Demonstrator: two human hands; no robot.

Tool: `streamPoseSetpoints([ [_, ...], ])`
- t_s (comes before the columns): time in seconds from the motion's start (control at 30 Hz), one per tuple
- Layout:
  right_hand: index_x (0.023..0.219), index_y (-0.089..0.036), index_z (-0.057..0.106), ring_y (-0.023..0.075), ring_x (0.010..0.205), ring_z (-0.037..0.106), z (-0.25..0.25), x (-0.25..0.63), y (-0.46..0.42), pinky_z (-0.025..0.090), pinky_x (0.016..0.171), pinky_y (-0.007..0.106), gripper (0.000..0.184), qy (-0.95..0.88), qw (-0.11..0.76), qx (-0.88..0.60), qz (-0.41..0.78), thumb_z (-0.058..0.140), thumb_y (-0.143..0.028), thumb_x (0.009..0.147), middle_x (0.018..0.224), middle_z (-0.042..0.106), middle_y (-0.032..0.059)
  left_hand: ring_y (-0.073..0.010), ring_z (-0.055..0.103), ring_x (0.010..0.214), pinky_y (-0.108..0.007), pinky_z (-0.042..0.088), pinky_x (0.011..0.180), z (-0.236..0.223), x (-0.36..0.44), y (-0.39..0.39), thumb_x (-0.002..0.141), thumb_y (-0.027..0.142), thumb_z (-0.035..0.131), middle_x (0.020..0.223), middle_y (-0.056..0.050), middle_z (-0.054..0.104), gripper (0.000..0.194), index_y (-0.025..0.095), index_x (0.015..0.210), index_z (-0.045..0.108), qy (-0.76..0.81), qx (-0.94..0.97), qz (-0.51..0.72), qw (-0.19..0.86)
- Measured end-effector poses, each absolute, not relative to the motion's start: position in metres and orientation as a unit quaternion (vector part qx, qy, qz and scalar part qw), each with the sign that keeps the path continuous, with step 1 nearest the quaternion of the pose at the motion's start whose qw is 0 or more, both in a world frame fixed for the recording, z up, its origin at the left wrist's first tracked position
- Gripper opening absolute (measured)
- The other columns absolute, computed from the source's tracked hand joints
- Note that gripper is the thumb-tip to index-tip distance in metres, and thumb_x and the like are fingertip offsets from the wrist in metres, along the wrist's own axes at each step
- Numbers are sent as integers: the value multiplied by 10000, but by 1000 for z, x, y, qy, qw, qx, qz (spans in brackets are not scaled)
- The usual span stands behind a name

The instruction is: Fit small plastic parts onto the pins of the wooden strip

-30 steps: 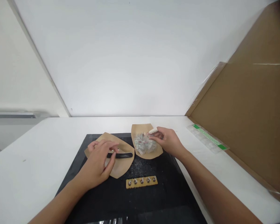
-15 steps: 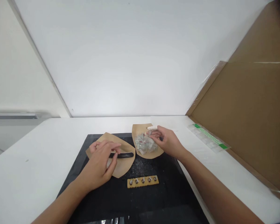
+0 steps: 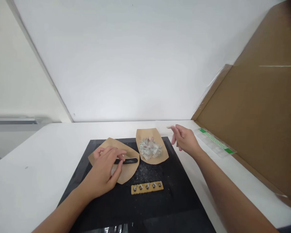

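Note:
My left hand [image 3: 106, 166] is closed over the left brown paper tray [image 3: 129, 173], thumb and fingertips drawn together. Whatever may be in that pinch is too small to make out. Beneath the fingertips lies a black strip with a pale edge, like a nail file [image 3: 131, 160], partly covered by the hand. My right hand [image 3: 184, 139] hangs in the air right of the other brown paper tray [image 3: 146, 132], its fingers loosely bent and apart; one fingertip carries something pale. A heap of clear, crinkled plastic pieces [image 3: 150, 150] fills that second tray.
Both trays rest on a black board [image 3: 147, 213] atop a white table [image 3: 19, 181]. Nearer me lies a yellow strip [image 3: 147, 188] bearing several small metal studs with pale tips. A clear sheet with a green-marked band [image 3: 215, 140] lies by the cardboard panel [image 3: 262, 113] at right.
My right hand has moved off the plastic pieces, rightward and slightly back, uncovering the heap in the tray. The left hand keeps its place and pose.

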State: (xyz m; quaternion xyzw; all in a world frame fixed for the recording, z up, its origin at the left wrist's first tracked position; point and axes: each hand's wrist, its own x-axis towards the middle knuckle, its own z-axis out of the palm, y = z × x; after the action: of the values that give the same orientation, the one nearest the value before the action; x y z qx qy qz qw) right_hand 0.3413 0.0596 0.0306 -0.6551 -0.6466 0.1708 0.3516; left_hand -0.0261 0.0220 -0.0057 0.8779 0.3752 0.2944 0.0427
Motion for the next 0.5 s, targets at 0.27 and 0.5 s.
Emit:
streamPoseSetpoints([
  [0.27, 803, -247, 665, 226, 688, 700, 22, 351, 66, 453, 636, 309, 608, -704, 203, -680, 5, 239, -573, 1088, 662, 719, 18, -273, 632, 1072, -497, 307, 1006, -9, -27, 23, 1055, 236, 465, 1060, -56, 725, 269, 266, 1312, 539, 374, 883, 285, 9],
  [0.5, 1109, -199, 657, 310, 1015, 696, 10, 376, 77, 487, 840, 402, 511, -667, 179, -718, -88, 268, -529, 1080, 1137, 746, 140, -270, 666, 1103, -490, 279, 1035, -12, -33, 27, 1085, 187, 382, 789, 5, 743, 478, 276, 1555, 382, 380, 876, 295, 10],
])
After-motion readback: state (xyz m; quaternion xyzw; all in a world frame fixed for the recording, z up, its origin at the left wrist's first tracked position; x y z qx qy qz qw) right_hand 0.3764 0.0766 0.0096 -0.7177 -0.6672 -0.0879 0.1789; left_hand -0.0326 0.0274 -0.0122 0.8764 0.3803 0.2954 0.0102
